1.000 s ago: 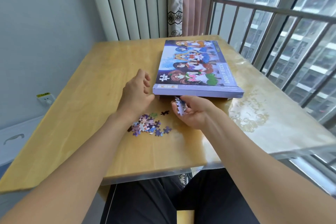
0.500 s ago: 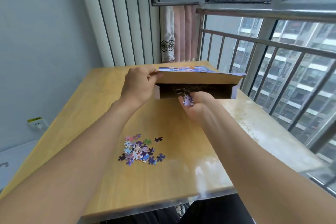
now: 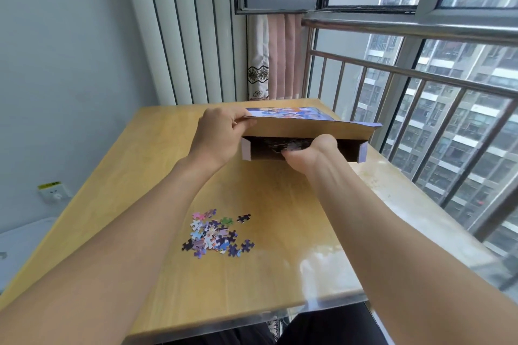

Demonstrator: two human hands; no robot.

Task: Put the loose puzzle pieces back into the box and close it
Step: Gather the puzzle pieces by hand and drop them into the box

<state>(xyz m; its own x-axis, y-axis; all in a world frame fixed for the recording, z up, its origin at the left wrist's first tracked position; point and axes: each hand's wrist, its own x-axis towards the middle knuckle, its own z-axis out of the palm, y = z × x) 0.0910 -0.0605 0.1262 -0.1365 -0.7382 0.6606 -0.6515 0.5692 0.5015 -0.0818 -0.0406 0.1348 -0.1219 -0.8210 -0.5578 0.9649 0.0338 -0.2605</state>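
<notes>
Puzzle box (image 3: 305, 131) stood at twelve o'clock on the bench (image 3: 117, 204), its lid raised further than half a second before. My left hand (image 3: 221, 137) pinched the lid's near-left corner, thumb under, fingers over. My right hand (image 3: 311, 151) had gone from the box mouth to reaching inside; I could not tell whether its grip had released the pieces. Loose puzzle pieces (image 3: 215, 235) lay at six o'clock, apart from the box. I judged one handful delivered, most outstanding, closing not yet due.
</notes>
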